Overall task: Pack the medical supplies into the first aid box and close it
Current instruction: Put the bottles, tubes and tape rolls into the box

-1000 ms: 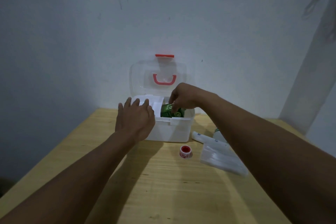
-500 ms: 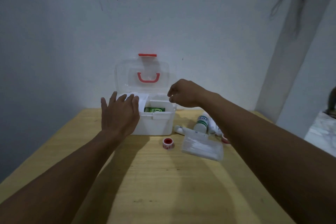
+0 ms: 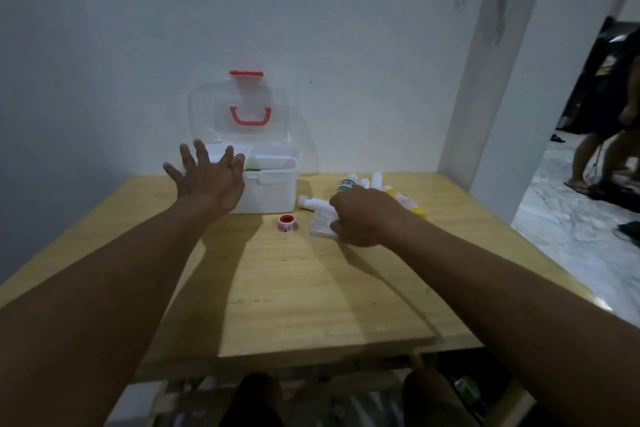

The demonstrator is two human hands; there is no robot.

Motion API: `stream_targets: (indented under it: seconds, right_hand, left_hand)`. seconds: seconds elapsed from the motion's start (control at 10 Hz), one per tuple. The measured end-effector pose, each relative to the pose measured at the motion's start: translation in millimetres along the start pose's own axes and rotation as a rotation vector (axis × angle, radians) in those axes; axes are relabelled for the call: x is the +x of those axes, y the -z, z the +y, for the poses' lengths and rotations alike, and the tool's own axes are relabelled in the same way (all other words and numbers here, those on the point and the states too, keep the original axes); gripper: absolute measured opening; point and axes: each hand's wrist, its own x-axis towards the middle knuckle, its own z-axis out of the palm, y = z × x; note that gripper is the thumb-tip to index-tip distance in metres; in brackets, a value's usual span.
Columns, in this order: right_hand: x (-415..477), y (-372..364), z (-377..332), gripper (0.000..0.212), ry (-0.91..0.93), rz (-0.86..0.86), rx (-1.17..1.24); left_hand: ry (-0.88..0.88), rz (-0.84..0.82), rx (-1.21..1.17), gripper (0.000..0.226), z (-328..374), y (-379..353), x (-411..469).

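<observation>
Packing has barely begun: the right hand (image 3: 363,217) clamps a white packet (image 3: 322,224) near the table's (image 3: 311,288) back edge, the left hand (image 3: 211,180) is spread wide at the open first aid box (image 3: 270,191), and bottles (image 3: 377,184) and a tape roll (image 3: 286,222) wait outside.

Left hand (image 3: 207,180) fingers splayed; right hand (image 3: 363,217) fingers curled.

The right hand (image 3: 363,217) has left the first aid box (image 3: 268,189) and now closes on the white packet (image 3: 322,224) at centre frame; the left hand (image 3: 211,177) has spread its fingers.
</observation>
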Motion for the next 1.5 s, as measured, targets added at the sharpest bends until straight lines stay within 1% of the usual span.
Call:
stream_targets:
  seconds: [0.1, 0.2, 0.3, 0.4, 0.6, 0.7, 0.8, 0.9, 1.0, 1.2, 1.3, 1.4, 1.5]
  right_hand:
    - [-16.4, -7.5, 0.8, 0.042, 0.026, -0.044, -0.021]
    - [-16.7, -11.3, 9.3, 0.036, 0.030, -0.050, 0.009]
    - [-15.6, -6.1, 18.8, 0.053, 0.018, -0.092, 0.039]
    - [-13.5, -1.0, 26.5, 0.064, -0.014, -0.099, 0.073]
    - [-7.2, 32.1, 40.2, 0.060, -0.018, -0.029, 0.177]
    - [1.8, 62.9, 46.4, 0.065, -0.009, 0.029, 0.218]
    - [19.5, 94.2, 42.7, 0.062, 0.032, 0.110, 0.256]
    - [44.2, 116.9, 26.9, 0.054, 0.066, 0.161, 0.277]
    - [72.2, 126.9, 6.7, 0.047, 0.080, 0.138, 0.274]
    - [124.4, 120.7, -28.8, 0.022, 0.084, 0.067, 0.179]
    - [140.6, 110.1, -40.9, 0.027, 0.088, 0.026, 0.180]
    - [153.7, 99.2, -47.3, 0.028, 0.090, -0.011, 0.205]
    - [164.0, 89.1, -51.7, 0.045, 0.085, -0.027, 0.236]
  left_hand:
    - [0.007, -0.015, 0.004, 0.063, 0.6, 1.1, 0.0]
    - [0.002, -0.027, 0.009, 0.063, 1.2, 3.0, 0.6]
    - [0.012, -0.042, 0.011, 0.062, 2.6, 4.8, 0.1]
    - [0.021, -0.037, 0.016, 0.062, 4.2, 5.6, -1.2]
    - [0.011, 0.065, -0.056, 0.061, 4.4, 10.2, -2.4]
    - [-0.001, 0.115, -0.083, 0.058, 0.4, 11.2, 2.5]
    - [0.007, 0.120, -0.091, 0.057, -7.8, 11.5, 10.5]
    - [-0.009, 0.047, -0.062, 0.059, -16.9, 9.1, 16.0]
    - [-0.029, 0.013, -0.053, 0.057, -20.6, 4.9, 15.0]
    - [-0.053, 0.051, -0.062, 0.055, -21.4, 1.3, 13.4]
    - [-0.059, 0.053, -0.071, 0.055, -23.4, -1.0, 14.6]
    - [-0.066, 0.057, -0.076, 0.055, -24.0, -2.3, 15.4]
    - [-0.072, 0.049, -0.082, 0.055, -24.1, -1.8, 15.5]
